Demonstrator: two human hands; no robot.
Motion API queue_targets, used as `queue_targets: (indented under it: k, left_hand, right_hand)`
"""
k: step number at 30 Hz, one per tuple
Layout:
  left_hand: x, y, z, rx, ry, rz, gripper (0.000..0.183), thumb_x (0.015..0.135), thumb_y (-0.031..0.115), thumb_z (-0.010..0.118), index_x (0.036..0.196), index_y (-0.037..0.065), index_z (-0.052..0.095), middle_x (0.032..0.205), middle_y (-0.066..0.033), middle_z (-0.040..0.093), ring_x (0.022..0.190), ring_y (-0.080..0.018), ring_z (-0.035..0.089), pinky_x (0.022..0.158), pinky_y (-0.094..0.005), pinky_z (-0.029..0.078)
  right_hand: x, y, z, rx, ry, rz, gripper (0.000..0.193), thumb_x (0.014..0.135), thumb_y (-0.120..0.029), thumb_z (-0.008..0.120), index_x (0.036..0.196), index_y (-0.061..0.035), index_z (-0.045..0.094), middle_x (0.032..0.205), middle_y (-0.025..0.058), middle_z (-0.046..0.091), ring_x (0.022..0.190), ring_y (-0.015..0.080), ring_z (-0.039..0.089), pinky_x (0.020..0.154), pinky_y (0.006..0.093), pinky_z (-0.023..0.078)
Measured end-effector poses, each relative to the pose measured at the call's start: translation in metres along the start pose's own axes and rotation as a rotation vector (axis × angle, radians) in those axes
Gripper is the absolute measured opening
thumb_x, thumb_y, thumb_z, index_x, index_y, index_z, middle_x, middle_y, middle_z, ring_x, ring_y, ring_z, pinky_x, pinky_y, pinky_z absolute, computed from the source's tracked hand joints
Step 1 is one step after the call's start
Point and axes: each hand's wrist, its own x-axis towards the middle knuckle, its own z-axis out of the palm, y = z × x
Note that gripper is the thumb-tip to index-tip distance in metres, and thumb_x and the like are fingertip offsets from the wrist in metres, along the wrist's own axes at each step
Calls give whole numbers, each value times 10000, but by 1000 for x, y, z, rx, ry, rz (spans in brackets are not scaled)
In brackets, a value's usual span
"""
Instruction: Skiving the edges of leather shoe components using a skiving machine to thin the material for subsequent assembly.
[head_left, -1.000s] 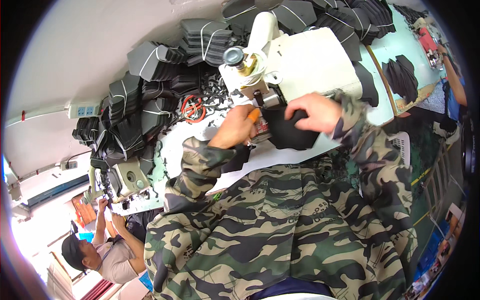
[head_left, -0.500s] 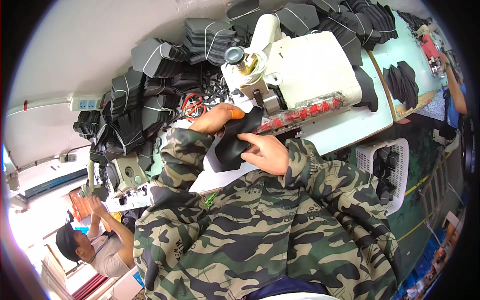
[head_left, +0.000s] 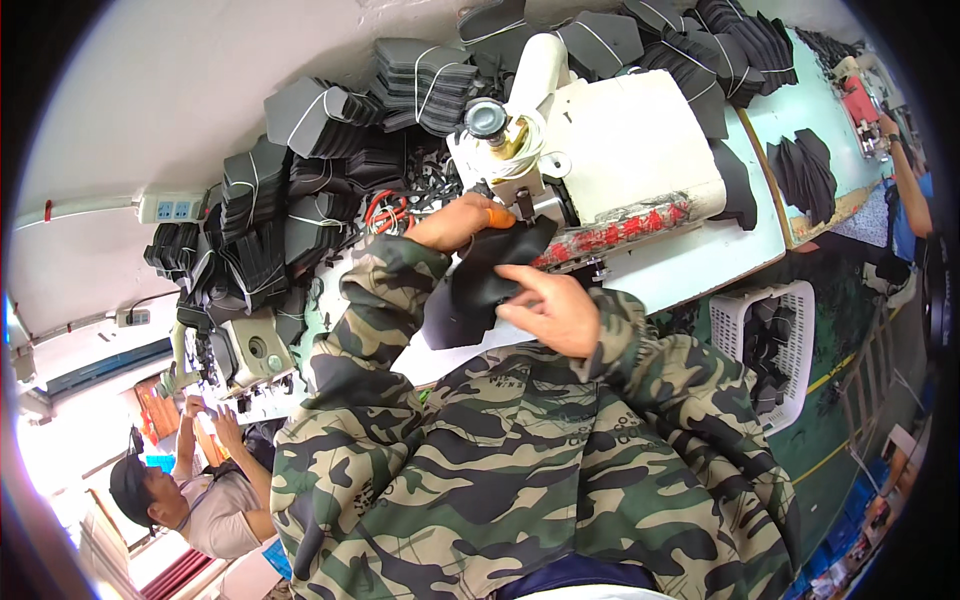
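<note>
A flexible black sheet piece [head_left: 480, 285] lies bent at the head of a white bench machine [head_left: 640, 140], its upper part close under the machine's presser. My left hand [head_left: 455, 222], with an orange cover on one finger, grips the piece at its upper left, fingers closed and partly hidden by it. My right hand [head_left: 555, 308] holds the piece from the right. Its index finger stretches over the surface, and the fingers underneath are partly hidden. A black adjusting knob [head_left: 486, 119] tops the machine head, above my left hand.
Tied stacks of dark cut pieces [head_left: 420, 85] crowd the bench behind the machine. Red-handled scissors [head_left: 385, 210] lie among black scraps left of it. A white basket [head_left: 795, 360] of dark pieces stands at the right. Another person [head_left: 215, 500] works at lower left.
Both hands have shifted slightly right relative to the jacket, the piece moving with them along the machine head. The right index finger has straightened out. At lower left, the other person's hands have moved.
</note>
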Motion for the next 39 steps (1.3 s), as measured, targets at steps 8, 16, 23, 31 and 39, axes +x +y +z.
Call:
queue_targets:
  k: [8, 16, 23, 31, 39]
  left_hand:
    - [-23, 40, 47, -176, 364, -214, 274, 932, 216, 477, 950, -6, 638, 610, -44, 549, 469, -103, 477, 390, -296, 374]
    - [-31, 47, 41, 224, 377, -301, 248, 876, 197, 530, 897, -31, 624, 669, -214, 606, 689, -360, 633, 641, -431, 481]
    - [-26, 61, 54, -222, 413, -231, 223, 845, 3, 421, 992, -52, 578, 649, -102, 595, 438, -157, 581, 393, -269, 442]
    - [-115, -64, 51, 1036, 288, -314, 447, 728, 434, 728, 956, 75, 591, 894, -146, 643, 753, -347, 650, 637, -432, 505]
    - [-119, -24, 53, 1035, 276, -155, 212, 786, 222, 666, 914, 60, 619, 802, -155, 640, 784, -304, 635, 707, -406, 491]
  right_hand:
    - [-35, 30, -29, 394, 402, 131, 429, 860, -33, 610, 1235, 108, 458, 1021, 169, 653, 879, 160, 635, 759, 282, 513]
    - [-11, 42, -26, 406, 395, 134, 351, 852, -45, 631, 1154, 104, 534, 938, 143, 668, 782, 133, 627, 679, 254, 513]
    - [-24, 36, -42, 374, 418, 92, 248, 873, -56, 601, 1089, 64, 587, 850, 73, 670, 740, 78, 591, 634, 235, 483]
    - [-5, -11, -156, -1390, 739, -458, 188, 779, -60, 624, 966, -76, 638, 948, 96, 608, 864, 292, 562, 729, 353, 455]
    - [-17, 2, -50, -329, -145, -338, 251, 741, -97, 674, 986, -43, 662, 1103, 147, 628, 1001, 270, 611, 878, 342, 467]
